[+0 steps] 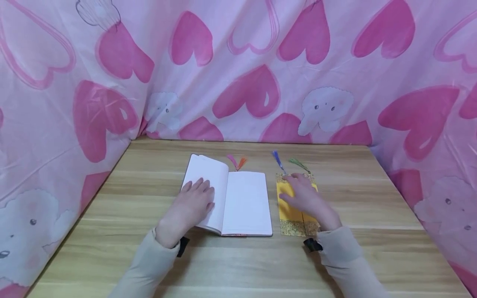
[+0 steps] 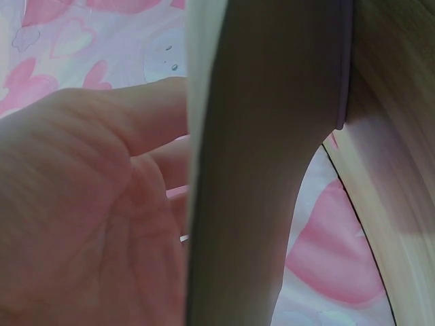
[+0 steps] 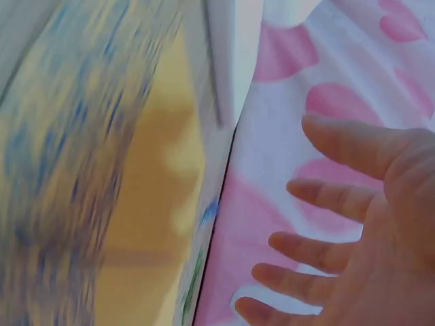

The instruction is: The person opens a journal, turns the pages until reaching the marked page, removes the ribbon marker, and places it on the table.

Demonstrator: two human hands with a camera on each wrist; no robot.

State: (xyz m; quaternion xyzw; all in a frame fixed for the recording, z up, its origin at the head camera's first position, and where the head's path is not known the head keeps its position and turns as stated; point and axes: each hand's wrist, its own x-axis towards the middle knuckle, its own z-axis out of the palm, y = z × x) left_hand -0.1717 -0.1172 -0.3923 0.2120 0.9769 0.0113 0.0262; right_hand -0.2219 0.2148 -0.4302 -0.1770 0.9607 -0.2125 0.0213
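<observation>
A notebook (image 1: 247, 203) with blank white pages lies open on the table, its left-hand pages raised in a curve. My left hand (image 1: 191, 203) rests on the left page, fingers extended; in the left wrist view, the page edge (image 2: 238, 170) hides the fingertips. To the right of the notebook lie two yellow bookmarks (image 1: 290, 211) side by side, with patterned gold ends, a blue tassel (image 1: 276, 158) and a green tassel (image 1: 299, 164). Over them hovers my right hand (image 1: 303, 196). Its fingers (image 3: 326, 197) are spread, apart from the bookmark (image 3: 146, 197) in the right wrist view.
A pink tassel (image 1: 232, 160) and an orange tassel (image 1: 242, 162) stick out past the notebook's top edge. The wooden table (image 1: 238, 265) is bordered at the back and sides by a pink heart-patterned curtain (image 1: 238, 25). Black wrist straps show at both cuffs.
</observation>
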